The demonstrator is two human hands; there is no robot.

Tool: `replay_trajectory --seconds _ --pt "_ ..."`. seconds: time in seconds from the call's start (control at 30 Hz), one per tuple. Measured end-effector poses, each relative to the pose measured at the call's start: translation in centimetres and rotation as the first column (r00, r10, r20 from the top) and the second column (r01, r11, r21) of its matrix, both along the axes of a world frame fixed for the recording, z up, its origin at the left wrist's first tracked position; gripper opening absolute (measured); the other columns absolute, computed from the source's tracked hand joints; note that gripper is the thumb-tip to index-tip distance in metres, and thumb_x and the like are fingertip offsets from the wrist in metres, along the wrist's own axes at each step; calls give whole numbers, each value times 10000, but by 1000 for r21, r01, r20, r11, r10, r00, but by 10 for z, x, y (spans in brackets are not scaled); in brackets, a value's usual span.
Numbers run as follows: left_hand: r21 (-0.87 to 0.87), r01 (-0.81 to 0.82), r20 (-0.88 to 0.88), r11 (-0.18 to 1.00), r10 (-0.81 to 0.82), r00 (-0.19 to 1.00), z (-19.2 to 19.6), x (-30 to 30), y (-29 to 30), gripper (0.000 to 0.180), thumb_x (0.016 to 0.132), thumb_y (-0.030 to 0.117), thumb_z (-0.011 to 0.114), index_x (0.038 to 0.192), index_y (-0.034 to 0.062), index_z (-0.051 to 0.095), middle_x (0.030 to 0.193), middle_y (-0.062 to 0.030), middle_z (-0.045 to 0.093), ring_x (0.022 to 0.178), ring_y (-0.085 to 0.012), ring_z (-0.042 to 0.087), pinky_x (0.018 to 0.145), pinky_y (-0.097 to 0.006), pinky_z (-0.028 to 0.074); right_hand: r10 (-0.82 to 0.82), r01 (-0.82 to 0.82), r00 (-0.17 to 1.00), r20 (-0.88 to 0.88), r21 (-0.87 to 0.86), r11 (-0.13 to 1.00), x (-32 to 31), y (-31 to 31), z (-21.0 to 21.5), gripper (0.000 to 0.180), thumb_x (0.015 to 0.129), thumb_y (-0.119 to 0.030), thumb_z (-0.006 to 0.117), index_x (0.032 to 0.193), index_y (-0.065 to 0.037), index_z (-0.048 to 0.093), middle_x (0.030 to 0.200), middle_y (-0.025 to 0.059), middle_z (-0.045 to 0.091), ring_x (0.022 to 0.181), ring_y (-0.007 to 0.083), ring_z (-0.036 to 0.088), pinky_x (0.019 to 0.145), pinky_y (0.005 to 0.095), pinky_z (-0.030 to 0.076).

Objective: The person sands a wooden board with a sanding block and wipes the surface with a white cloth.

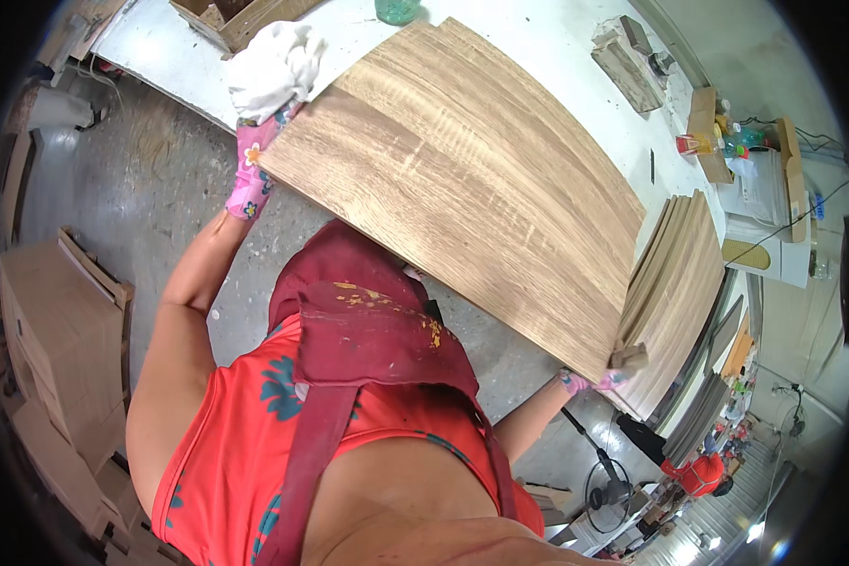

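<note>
Over the bench (547, 45) toward one o'clock, we are touching a wood-grain panel (472, 198): our left hand (258, 156) clutching a white cloth (275, 71) at ten, our right hand (578, 381) at four, its grip unclear.

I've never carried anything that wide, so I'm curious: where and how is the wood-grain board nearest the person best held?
Probably by both ends of the near long edge, coming from the person's side: the wood-grain board is wide and flat with no visible handle, and that edge seems to overhang the white table. The left grip and right grip are at those corners.
</note>
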State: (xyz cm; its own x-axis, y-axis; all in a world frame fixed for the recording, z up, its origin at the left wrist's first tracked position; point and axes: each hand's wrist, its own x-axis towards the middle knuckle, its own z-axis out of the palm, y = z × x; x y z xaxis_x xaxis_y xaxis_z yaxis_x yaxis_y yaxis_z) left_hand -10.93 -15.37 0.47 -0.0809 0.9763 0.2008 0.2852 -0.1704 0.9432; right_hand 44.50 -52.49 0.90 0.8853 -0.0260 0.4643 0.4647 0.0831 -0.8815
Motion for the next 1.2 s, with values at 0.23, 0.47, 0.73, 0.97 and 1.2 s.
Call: replay_trajectory --seconds 0.23,0.47,0.73,0.97,1.2 --pt "178 -270 -99 946 290 952 60 -55 -4 425 890 340 564 1160 13 585 963 -60 652 761 -120 612 713 -230 484 99 -97 995 -1 -200 975 -11 -38 -20 417 883 -247 542 1241 -38 500 1189 189 543 980 241 581 775 383 481" --pt "77 797 776 599 -538 329 34 162 -45 616 653 121 767 1211 61 513 1240 -164 461 1105 -278 487 866 -390 500 482 -468 876 -30 -299 832 -165 160 95 431 890 -283 511 1240 -33 500 1177 153 549 1045 268 558 853 367 486" --pt "193 792 -183 579 -772 609 10 232 -79 677 634 232 762 1240 114 481 1294 -87 461 1206 -234 429 1034 -407 352 966 -308 -257 -27 -945 -108 -336 311 90 435 825 -356 576 1211 -157 551 1206 126 524 1114 318 505 947 410 425" --pt "214 783 -188 585 -761 620 2 226 -68 665 628 309 729 1227 131 499 1280 -68 479 1213 -219 425 1058 -414 293 749 -69 -632 -199 -948 -311 -396 345 70 361 801 -184 583 1147 -81 570 1060 168 536 991 347 507 824 419 458" --pt "300 773 -351 559 -689 634 -5 249 -54 663 622 386 697 1214 148 517 1265 -48 496 1220 -205 421 1083 -421 234 910 -246 -407 -76 -951 -189 -338 423 56 358 831 -228 546 1173 -127 575 1054 152 559 1008 315 541 873 406 481"
